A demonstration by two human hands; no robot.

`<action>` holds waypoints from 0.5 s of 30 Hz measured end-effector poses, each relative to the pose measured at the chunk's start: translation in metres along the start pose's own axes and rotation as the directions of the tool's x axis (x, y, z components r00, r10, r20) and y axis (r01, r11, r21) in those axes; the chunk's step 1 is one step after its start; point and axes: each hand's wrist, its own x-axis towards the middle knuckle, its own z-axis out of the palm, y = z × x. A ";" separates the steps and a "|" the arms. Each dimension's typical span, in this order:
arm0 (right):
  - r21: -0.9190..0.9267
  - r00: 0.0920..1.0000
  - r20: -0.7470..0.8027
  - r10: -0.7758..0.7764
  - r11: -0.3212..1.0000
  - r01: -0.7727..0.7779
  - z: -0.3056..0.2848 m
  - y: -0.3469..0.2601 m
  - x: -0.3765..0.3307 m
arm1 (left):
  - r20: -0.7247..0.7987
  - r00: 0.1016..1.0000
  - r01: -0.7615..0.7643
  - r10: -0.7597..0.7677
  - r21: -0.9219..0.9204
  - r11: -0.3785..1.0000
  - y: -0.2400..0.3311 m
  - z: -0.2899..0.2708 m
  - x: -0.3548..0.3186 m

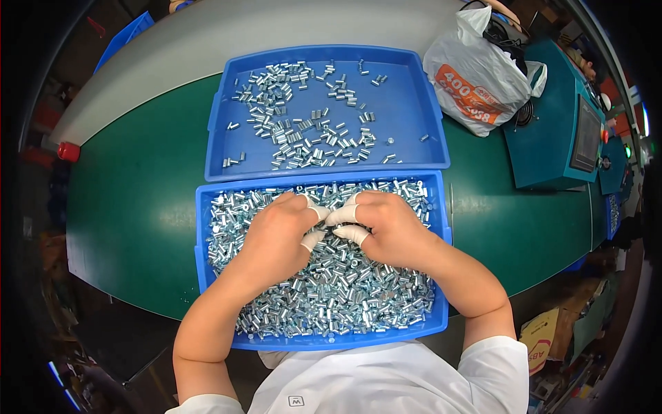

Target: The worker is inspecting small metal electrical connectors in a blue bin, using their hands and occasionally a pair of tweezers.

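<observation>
Both of my hands are close together over the near blue tray (445,248), which is filled with small silvery metal sleeves (345,303) that look like rivet nuts. My left hand (276,234) and my right hand (392,226) wear pale finger cots on thumbs and some fingers. Their fingers bend into pinches that almost meet near the middle of the pile. Whatever lies between the fingertips is too small and too covered to make out. Just beyond stands a far blue tray (400,76), with loose metal sleeves (293,134) scattered mostly over its left and middle.
The trays sit on a green tabletop (138,207). At the back right, a white plastic bag (476,69) leans next to a teal machine with a dark screen (586,134). A red knob-like object (68,152) is at the table's left edge. A grey ledge (186,48) runs behind.
</observation>
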 end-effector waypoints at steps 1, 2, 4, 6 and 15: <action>0.002 1.000 -0.004 0.003 1.000 -0.003 0.000 0.001 0.001 | 0.005 1.000 -0.002 0.002 0.001 1.000 -0.002 0.000 0.000; 0.004 0.999 -0.017 -0.040 0.999 0.040 0.000 0.003 0.002 | -0.017 1.000 -0.018 0.018 -0.032 0.999 -0.004 0.001 0.001; 0.009 0.995 -0.052 -0.091 0.996 0.091 0.000 0.004 0.001 | -0.034 0.999 -0.031 0.028 -0.081 0.996 -0.005 0.001 0.003; 0.012 0.994 -0.053 -0.098 0.995 0.099 -0.003 0.002 0.000 | -0.050 0.998 -0.049 0.044 -0.098 0.994 -0.005 0.002 0.003; 0.163 0.998 -0.057 -0.010 0.986 0.019 -0.004 0.002 -0.006 | -0.090 0.994 -0.077 0.069 -0.089 0.993 -0.003 0.002 -0.004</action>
